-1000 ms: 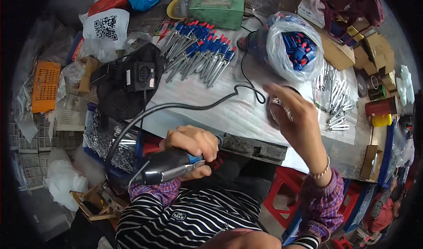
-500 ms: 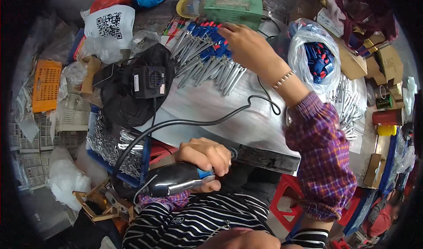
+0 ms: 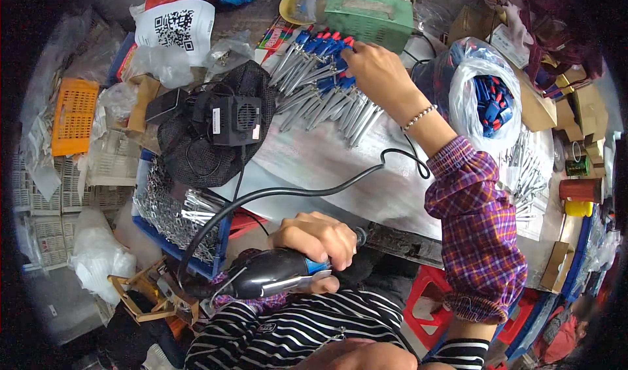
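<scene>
My left hand [image 3: 314,239] is wrapped round a black corded power tool [image 3: 261,273] with a blue patch, held low in front of my striped shirt. Its thick black cable [image 3: 294,191] loops up over the table. At the far side, my right hand [image 3: 379,75] reaches to a pile of metal rods [image 3: 327,105] with blue and red ends. The fingers are bent and pressed on a blue-and-red end at the pile's right edge; the fingertips are partly hidden. The rods lie side by side in overlapping rows, bare ends toward me.
A green metal box [image 3: 368,20] stands behind the pile. Right of my arm is a clear bag [image 3: 468,98] of blue-and-red parts, with loose metal pieces [image 3: 528,174] beside it. A black fan-like device [image 3: 237,121] sits left. A blue crate [image 3: 226,239] holds small metal parts.
The whole view has shifted slightly, so the table things sit further right. My right hand stays at the pile, its fingers now lower against the blue ends. My left hand still grips the power tool.
</scene>
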`<state>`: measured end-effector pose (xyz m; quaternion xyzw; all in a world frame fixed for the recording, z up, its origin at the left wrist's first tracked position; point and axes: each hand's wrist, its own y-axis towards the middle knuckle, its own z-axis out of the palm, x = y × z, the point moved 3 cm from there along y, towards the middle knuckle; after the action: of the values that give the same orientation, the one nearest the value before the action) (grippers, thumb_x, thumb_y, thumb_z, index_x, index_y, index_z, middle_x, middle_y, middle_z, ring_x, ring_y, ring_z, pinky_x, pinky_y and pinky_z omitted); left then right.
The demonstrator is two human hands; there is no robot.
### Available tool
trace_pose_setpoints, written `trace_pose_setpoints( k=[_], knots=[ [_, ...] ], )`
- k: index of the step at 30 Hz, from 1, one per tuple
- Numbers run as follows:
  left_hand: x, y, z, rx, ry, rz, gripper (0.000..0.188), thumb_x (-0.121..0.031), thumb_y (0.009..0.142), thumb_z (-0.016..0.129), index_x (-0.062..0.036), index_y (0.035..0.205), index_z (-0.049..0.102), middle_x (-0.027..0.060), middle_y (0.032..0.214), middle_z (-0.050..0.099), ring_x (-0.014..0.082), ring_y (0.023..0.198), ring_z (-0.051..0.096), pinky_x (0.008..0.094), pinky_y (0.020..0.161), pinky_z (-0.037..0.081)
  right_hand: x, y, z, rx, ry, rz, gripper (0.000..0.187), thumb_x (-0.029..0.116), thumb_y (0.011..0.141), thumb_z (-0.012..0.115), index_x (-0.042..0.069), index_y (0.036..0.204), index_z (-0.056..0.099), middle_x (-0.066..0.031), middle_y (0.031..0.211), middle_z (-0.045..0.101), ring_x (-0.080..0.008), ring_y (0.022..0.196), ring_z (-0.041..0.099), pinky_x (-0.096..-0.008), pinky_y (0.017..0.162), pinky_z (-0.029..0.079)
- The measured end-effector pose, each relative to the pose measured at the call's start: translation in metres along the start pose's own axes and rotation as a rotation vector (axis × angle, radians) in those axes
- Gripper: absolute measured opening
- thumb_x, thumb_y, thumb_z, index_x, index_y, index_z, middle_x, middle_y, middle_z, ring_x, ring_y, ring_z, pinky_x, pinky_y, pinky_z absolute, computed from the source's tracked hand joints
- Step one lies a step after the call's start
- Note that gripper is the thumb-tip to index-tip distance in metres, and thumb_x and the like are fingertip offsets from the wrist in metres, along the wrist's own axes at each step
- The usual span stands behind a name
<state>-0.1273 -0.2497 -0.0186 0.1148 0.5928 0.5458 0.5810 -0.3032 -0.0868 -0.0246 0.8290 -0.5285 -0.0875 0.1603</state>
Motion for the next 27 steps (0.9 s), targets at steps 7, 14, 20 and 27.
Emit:
trace_pose_setpoints(
  k=[7,14,20,27],
  knots=[
    [-0.001,-0.003,0.004,-0.08,0.012,-0.009,0.04,-0.004,0.072,0.074,-0.0057,0.097,0.042,0.011,0.072,0.06,0.0232,0.06,0.061,0.037,0.058,0.051,0.013,-0.006,-0.017,-0.074,0.002,-0.055,0.021,0.009,0.074,0.064,0.001,0.093,0.06,-0.0141,0.088,0.061,-0.0304,0.088,0.061,-0.0393,0.074,0.051],
    [-0.004,-0.005,0.011,-0.078,0.018,-0.027,0.041,-0.003,0.071,0.073,-0.006,0.098,0.042,0.011,0.072,0.06,0.0228,0.061,0.06,0.0364,0.058,0.051,0.025,-0.023,-0.065,-0.049,0.203,0.151,0.015,0.007,0.074,0.063,-0.001,0.087,0.062,-0.0215,0.078,0.062,-0.0383,0.075,0.061,-0.0448,0.069,0.049],
    [-0.004,-0.013,0.017,-0.163,0.047,-0.121,0.041,-0.011,0.073,0.077,-0.0071,0.098,0.044,0.0123,0.075,0.061,0.0235,0.065,0.06,0.0375,0.062,0.049,0.011,-0.072,-0.14,-0.181,0.427,0.371,0.023,0.013,0.078,0.064,0.003,0.098,0.068,-0.0214,0.079,0.065,-0.0321,0.07,0.06,-0.0371,0.063,0.051],
    [0.002,-0.004,0.019,-0.031,0.209,-0.12,0.036,-0.021,0.081,0.067,-0.0112,0.102,0.04,0.0101,0.072,0.055,0.0217,0.062,0.055,0.0383,0.06,0.045,-0.01,-0.218,-0.211,-0.52,0.793,0.591,0.021,0.012,0.085,0.064,-0.004,0.098,0.067,-0.0105,0.076,0.069,-0.0113,0.063,0.062,-0.0214,0.059,0.05]
  ],
)
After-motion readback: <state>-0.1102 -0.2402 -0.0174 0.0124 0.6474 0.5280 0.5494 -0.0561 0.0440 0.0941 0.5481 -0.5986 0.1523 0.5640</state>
